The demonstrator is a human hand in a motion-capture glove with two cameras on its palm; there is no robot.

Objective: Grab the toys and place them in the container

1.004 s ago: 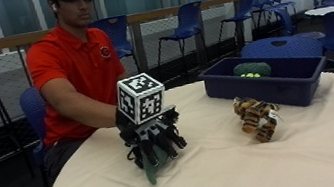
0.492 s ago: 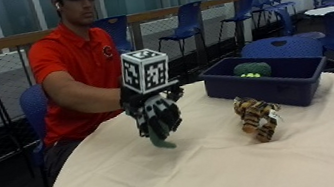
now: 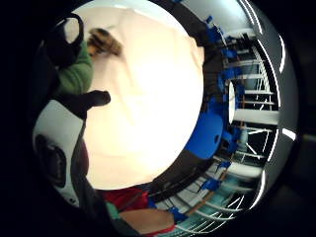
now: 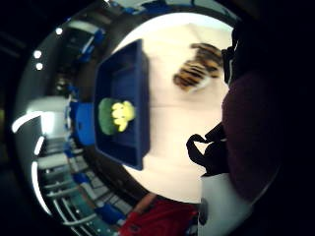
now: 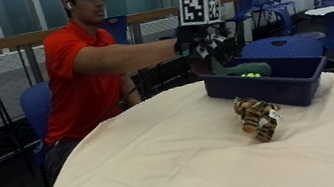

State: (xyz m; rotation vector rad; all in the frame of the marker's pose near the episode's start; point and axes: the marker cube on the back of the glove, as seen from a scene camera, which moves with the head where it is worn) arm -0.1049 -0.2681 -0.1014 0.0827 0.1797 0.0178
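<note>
Gloved hand (image 5: 203,47), gripping a green toy (image 5: 223,67), is held over the bin's (image 5: 267,88) near rim; one toy lies inside, the tiger (image 5: 256,117) remains on the table (image 5: 165,164).

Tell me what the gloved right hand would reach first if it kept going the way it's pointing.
Probably the dark blue plastic bin: the gloved right hand, gripping a green soft toy, hangs near its rim. Depth is unclear.
</note>
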